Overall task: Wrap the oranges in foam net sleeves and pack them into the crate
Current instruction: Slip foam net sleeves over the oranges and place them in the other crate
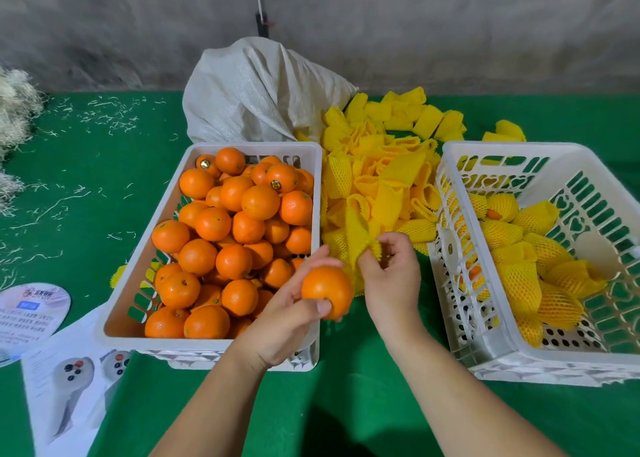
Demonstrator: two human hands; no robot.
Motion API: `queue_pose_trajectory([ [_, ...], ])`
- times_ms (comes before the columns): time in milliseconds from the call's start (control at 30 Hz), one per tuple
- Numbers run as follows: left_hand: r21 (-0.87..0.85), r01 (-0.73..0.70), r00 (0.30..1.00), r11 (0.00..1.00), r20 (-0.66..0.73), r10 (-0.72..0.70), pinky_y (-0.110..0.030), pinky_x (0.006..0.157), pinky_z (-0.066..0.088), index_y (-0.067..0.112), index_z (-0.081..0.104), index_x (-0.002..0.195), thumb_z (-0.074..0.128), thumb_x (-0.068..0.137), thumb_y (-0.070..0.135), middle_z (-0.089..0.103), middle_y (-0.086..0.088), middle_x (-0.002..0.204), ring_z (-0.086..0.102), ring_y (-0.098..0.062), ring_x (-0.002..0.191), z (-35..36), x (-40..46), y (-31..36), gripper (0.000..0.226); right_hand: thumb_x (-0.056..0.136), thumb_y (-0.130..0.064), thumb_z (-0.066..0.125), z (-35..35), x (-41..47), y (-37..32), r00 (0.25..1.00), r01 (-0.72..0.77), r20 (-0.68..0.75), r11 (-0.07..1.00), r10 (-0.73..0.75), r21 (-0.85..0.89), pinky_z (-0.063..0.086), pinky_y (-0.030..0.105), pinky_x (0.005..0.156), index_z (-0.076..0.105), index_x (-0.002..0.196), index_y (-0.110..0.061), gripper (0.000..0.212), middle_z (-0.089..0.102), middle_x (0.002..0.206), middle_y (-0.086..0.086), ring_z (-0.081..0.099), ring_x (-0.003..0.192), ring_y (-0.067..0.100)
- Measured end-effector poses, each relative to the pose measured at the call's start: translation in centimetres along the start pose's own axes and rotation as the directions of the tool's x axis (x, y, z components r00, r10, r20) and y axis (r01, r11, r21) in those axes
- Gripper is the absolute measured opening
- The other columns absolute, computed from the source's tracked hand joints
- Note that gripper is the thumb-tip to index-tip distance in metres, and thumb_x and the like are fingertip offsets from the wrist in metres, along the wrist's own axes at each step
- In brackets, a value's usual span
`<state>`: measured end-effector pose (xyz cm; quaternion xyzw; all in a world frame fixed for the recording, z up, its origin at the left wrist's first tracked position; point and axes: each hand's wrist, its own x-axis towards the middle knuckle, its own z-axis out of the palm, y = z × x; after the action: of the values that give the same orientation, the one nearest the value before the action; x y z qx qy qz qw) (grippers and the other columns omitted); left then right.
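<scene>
At your far left, pale shredded straw [14, 107] lies heaped at the edge of the green table [86, 166], with loose strands scattered over the cloth. Nearer you sit a round printed card [29, 313] and a leaflet [69, 387] showing some handheld device.

Next comes the left crate [121, 328], white plastic and filled with bare oranges [225, 235] (two near the back carry small round stickers). Behind it slumps a white woven sack [256, 89] against the grey wall.

Your left hand [287, 325] is curled around a single orange [327, 292], thumb on its near side, fingers behind it, holding it above the front right corner of that crate. Just beside it, your right hand [391, 273] pinches one yellow foam sleeve [360, 242] between thumb and fingertips, its lower end bunched at your fingers and the rest standing up toward the heap. Orange and sleeve sit close together, but the fruit is not yet inside the net.

Between the two crates spreads the pile of loose sleeves [381, 166], trailing back toward the sack and off to the right.

At your right stands the right crate [540, 356], also white and slotted, holding wrapped oranges [526, 269] gathered along its middle and left side, a little orange peel showing at some net ends.
</scene>
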<state>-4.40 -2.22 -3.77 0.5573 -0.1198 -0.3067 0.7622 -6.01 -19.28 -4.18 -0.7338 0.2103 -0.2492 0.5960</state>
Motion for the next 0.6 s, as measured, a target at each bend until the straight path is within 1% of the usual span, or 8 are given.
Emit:
queue_pose_trajectory([
  [33,-0.003,0.011,0.998,1.0,0.067,-0.011,-0.048,0.095,0.055,0.028,0.07,0.135,0.086,0.073,0.033,0.04,0.014,0.163,0.057,-0.028,0.136,-0.2,-0.1,0.1,0.064,0.092,-0.011,0.071,0.3,0.0,-0.1,0.999,0.007,0.041,0.998,-0.005,-0.056,0.051,0.03,0.074,0.061,0.104,-0.026,0.021,0.065,0.099,-0.004,0.062,0.085,0.012],
  [100,-0.009,0.034,0.993,0.999,0.109,-0.033,-0.047,0.095,0.054,0.021,0.067,0.139,0.092,0.072,0.045,0.047,0.0,0.158,0.061,-0.031,0.13,-0.3,-0.1,0.4,0.075,0.093,-0.008,0.07,1.0,-0.3,0.1,0.982,-0.008,0.187,0.994,0.027,-0.105,0.049,0.022,0.078,0.061,0.103,-0.032,0.027,0.063,0.101,-0.015,0.061,0.09,-0.001],
  [200,-0.007,0.044,0.999,0.999,-0.008,-0.044,-0.037,0.086,0.058,0.022,0.068,0.138,0.095,0.066,0.053,0.066,-0.008,0.136,0.068,-0.03,0.116,0.2,0.2,0.3,0.083,0.095,-0.011,0.07,1.0,-0.6,0.4,0.964,-0.047,0.259,0.996,0.066,-0.08,0.046,0.012,0.072,0.063,0.095,-0.042,0.032,0.064,0.095,-0.023,0.061,0.086,-0.011],
  [267,0.013,0.022,0.993,1.0,-0.116,-0.02,-0.035,0.084,0.058,0.023,0.067,0.136,0.094,0.068,0.051,0.069,-0.01,0.13,0.07,-0.029,0.114,0.3,0.4,-0.2,0.078,0.095,-0.015,0.071,0.4,-0.3,0.4,0.97,-0.065,0.233,0.996,0.076,-0.055,0.05,0.019,0.077,0.067,0.094,-0.04,0.026,0.069,0.094,-0.02,0.062,0.09,-0.006],
  [367,0.05,-0.045,0.973,0.998,-0.225,0.055,-0.031,0.081,0.06,0.032,0.067,0.13,0.088,0.073,0.045,0.074,0.0,0.121,0.073,-0.024,0.11,0.9,0.7,-0.9,0.062,0.093,-0.015,0.069,-0.4,0.4,0.0,0.968,-0.09,0.238,0.995,0.078,0.039,0.056,0.03,0.08,0.07,0.095,-0.034,0.019,0.074,0.098,-0.01,0.069,0.093,0.006],
  [467,0.052,-0.117,0.935,0.992,-0.33,0.127,-0.031,0.075,0.06,0.029,0.065,0.124,0.088,0.071,0.043,0.074,0.002,0.111,0.073,-0.023,0.099,2.2,1.0,-1.1,0.059,0.088,-0.022,0.067,-1.1,0.3,-1.3,0.952,-0.049,0.307,0.993,0.013,0.11,0.055,0.022,0.07,0.069,0.095,-0.038,0.017,0.076,0.093,-0.009,0.07,0.086,0.006],
  [533,0.03,-0.156,0.894,0.987,-0.42,0.154,-0.036,0.074,0.06,0.024,0.053,0.127,0.087,0.073,0.041,0.07,-0.005,0.114,0.071,-0.026,0.098,2.8,1.3,-1.1,0.066,0.089,-0.02,0.066,-1.6,-0.1,-1.7,0.944,0.041,0.323,0.997,-0.058,0.058,0.055,0.02,0.07,0.067,0.096,-0.042,0.023,0.073,0.091,-0.014,0.069,0.084,0.006],
  [600,-0.022,-0.197,0.85,0.98,-0.502,0.159,-0.038,0.072,0.062,0.03,0.039,0.125,0.082,0.08,0.033,0.062,-0.009,0.12,0.073,-0.023,0.098,2.9,1.6,-0.9,0.062,0.091,-0.024,0.065,-1.9,-0.8,-1.8,0.93,0.128,0.349,0.992,-0.115,-0.012,0.053,0.02,0.069,0.064,0.098,-0.043,0.02,0.07,0.09,-0.016,0.067,0.082,0.008],
])
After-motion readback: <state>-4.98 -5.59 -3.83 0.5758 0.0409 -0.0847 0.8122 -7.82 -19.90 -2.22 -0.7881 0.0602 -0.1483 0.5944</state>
